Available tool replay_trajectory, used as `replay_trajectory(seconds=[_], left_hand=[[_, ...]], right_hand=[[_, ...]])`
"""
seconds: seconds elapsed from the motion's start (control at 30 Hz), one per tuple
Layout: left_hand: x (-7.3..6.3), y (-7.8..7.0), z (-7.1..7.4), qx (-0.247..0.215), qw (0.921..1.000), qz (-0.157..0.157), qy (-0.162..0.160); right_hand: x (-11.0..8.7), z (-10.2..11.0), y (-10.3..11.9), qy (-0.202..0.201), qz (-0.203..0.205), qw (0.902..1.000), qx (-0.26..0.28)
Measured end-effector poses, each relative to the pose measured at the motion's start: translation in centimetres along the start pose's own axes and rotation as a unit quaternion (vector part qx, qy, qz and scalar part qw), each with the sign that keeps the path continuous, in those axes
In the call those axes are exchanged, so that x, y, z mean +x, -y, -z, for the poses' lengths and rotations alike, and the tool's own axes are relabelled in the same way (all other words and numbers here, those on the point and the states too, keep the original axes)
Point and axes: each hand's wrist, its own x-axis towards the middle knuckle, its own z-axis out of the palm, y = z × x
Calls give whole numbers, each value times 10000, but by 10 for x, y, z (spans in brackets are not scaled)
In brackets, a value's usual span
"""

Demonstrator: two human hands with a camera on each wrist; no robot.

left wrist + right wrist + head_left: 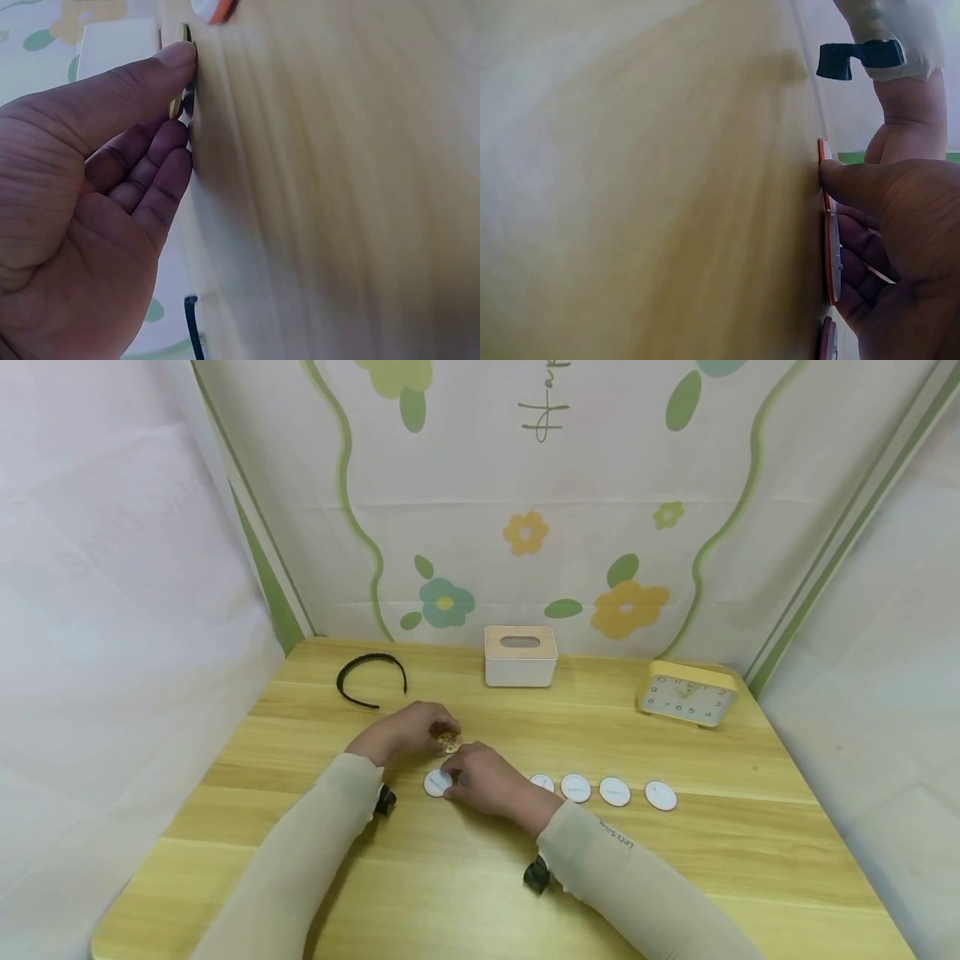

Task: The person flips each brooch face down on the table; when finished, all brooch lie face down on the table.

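Observation:
My left hand pinches a small gold patterned disc at its edge, held close over the wooden table; in the left wrist view the disc shows edge-on under the thumb. Just nearer to me, my right hand has thumb and fingertips around the right edge of a white round disc with a dark line on it. In the right wrist view this disc has a red rim, the thumb at its edge. Beside it another white disc lies under the curled fingers.
Several white discs lie in a row to the right, the nearest partly hidden by the right wrist. Farther back are a black headband, a white tissue box with a wooden top, and a yellow clock. A flowered cloth hangs behind the table.

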Motion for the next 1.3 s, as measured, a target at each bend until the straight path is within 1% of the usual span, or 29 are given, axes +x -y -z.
replay_trajectory(seconds=[0.1,0.23,0.33,0.43,0.6,0.73,0.8,0.87,1.0,1.3], left_hand=[[-11,7,2,17,9999,126,-84],[-28,17,4,24,9995,256,-176],[-41,22,5,26,9991,372,-222],[-53,25,5,36,9986,467,-245],[-65,26,4,67,9986,453,-249],[-76,30,4,-62,9984,543,-174],[-81,32,3,-102,9984,540,-155],[-85,34,3,-114,9986,484,-151],[-91,37,3,-158,9984,502,-220],[-96,35,1,-433,9974,537,-213]], right_hand=[[-1,0,1,23,-53,10000,11],[-2,1,3,92,-235,9997,44],[-1,1,3,95,-244,9996,66],[-1,0,3,83,-188,9998,71],[-2,0,1,20,-197,9998,75],[-1,-1,-1,-21,-152,9998,139],[0,-2,-1,-9,-133,9998,148],[0,-2,-1,-24,-128,9998,142],[0,-2,-1,-61,-136,9998,123],[-2,0,2,-57,-166,9997,166]])
